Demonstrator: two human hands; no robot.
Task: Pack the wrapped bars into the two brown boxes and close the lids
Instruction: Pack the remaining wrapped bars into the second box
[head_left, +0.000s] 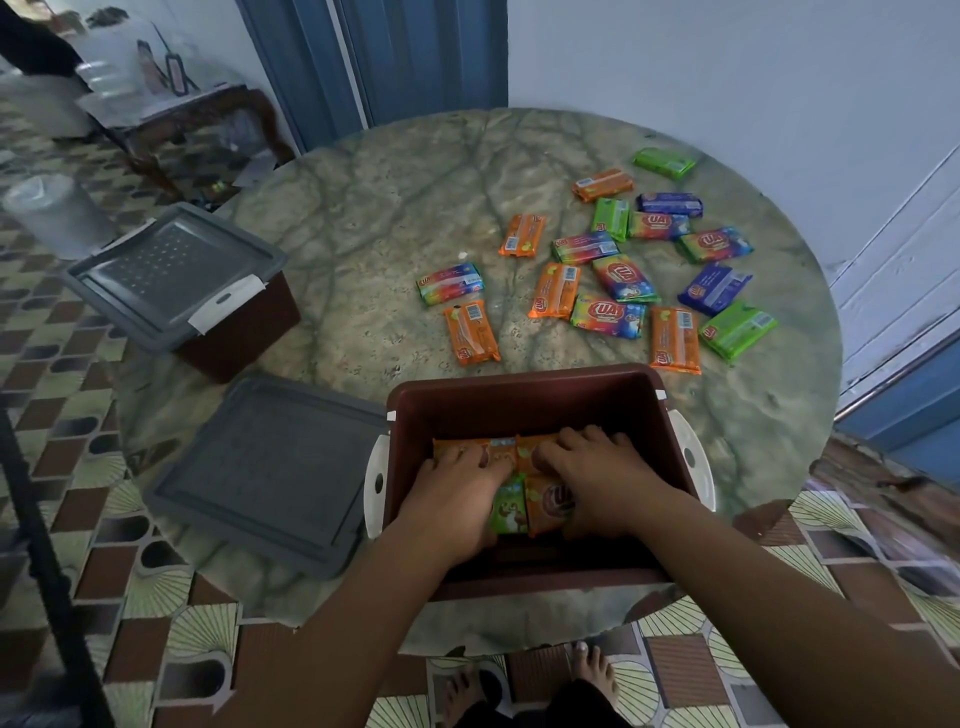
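Both hands inside the open brown box, arranging wrapped bars on its floor.

The left hand and right hand press curled fingers onto orange and green foil-wrapped bars in the near brown plastic box; whether either hand truly grips one, I cannot tell. Its grey lid lies alongside. Loose bars lie scattered over the round marbled table; the second box is already lidded. Judged light, stiff, slick-wrapped: best pinched across the long edges.
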